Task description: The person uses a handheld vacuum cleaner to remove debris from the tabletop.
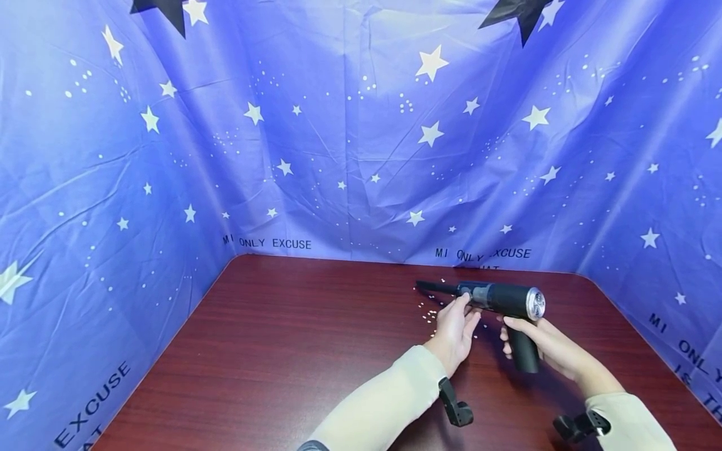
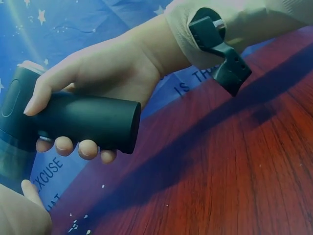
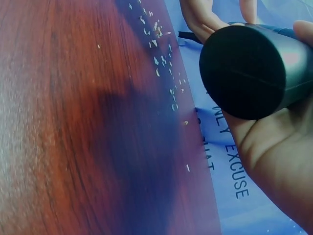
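Black handheld vacuum has its handle within the curled fingers of the right hand, its clear barrel touching the left hand, whose grip is unclear.

Matt plastic handle, glossy tabletop

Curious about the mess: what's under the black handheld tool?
White bits lie scattered on the table near its nozzle. In the head view, the tool and left hand hide some tabletop, and whatever lies there.
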